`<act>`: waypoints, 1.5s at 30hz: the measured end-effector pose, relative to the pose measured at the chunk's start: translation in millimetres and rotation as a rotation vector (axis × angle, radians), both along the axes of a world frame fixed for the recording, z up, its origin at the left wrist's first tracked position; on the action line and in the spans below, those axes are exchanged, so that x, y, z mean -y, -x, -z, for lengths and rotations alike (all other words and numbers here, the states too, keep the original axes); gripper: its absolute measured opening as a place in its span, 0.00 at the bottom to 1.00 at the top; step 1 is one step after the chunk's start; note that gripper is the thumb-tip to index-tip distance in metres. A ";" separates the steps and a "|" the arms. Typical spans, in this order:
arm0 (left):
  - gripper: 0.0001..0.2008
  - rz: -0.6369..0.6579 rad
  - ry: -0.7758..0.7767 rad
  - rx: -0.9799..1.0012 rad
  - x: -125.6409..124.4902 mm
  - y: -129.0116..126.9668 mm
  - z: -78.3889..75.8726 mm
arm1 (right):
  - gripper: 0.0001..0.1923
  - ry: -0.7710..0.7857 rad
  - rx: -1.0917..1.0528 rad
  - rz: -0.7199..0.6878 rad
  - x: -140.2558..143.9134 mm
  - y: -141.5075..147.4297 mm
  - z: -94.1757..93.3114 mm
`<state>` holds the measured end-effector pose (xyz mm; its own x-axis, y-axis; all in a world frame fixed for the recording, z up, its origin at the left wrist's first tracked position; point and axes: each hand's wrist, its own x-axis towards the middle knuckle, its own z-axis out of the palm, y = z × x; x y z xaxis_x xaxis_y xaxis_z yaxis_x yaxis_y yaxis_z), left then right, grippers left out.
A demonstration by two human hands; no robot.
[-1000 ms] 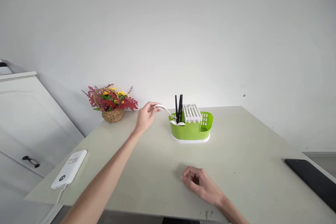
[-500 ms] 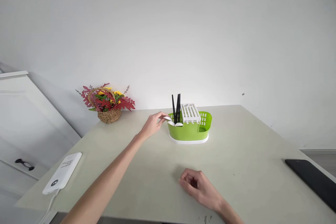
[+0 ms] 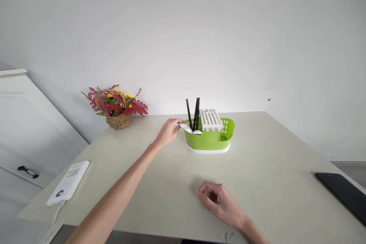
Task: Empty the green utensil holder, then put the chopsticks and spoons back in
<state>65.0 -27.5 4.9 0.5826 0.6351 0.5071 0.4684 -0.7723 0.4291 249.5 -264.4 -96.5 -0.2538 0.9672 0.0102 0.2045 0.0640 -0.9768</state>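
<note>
My left hand (image 3: 168,132) reaches forward to the left end of a green basket (image 3: 204,143). Its fingers are pinched on a white spoon (image 3: 183,125) at the basket's left rim. Against the same low part of the rim rests another white spoon (image 3: 197,132), bowl up. Black chopsticks (image 3: 196,114) stand upright in that end, one leaning left of the others. Where the spoon handles end inside the basket is hidden. Nearer to me, my right hand (image 3: 219,202) lies on the table in a loose fist, with nothing visible in it.
On the basket sits a white slotted rack (image 3: 211,120). A wicker flower basket (image 3: 119,121) stands at the back left. A white power bank (image 3: 68,183) with a cable lies front left, a black phone-like slab (image 3: 343,194) at the right edge. The wall (image 3: 183,45) closes the back.
The view has shifted slightly. My left hand with the spoon sits a little farther left of the basket, and the chopsticks stand wider apart. My right hand remains curled on the table.
</note>
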 end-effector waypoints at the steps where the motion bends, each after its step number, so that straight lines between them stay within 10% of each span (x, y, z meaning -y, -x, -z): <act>1: 0.14 0.003 -0.006 0.011 -0.2 1.2 1.8 | 0.21 0.000 0.000 0.000 0.1 0.1 -0.2; 11: 0.11 -0.302 0.154 0.311 -1.2 45.4 60.5 | 0.21 0.017 0.037 0.003 -0.1 1.1 5.0; 20: 0.15 -0.310 0.484 0.431 37.2 72.0 112.0 | 0.20 -0.044 0.092 0.090 0.5 3.4 16.5; 28: 0.14 -0.260 0.583 0.400 114.7 64.2 111.2 | 0.32 -0.431 0.515 0.827 -34.6 -35.8 25.2; 33: 0.15 -0.179 0.689 0.338 172.3 64.4 97.4 | 0.34 -0.659 0.887 0.799 -68.3 -67.3 20.0; 45: 0.14 -0.221 0.677 0.322 201.4 69.7 95.6 | 0.33 -0.396 1.114 0.736 -76.6 -83.1 29.4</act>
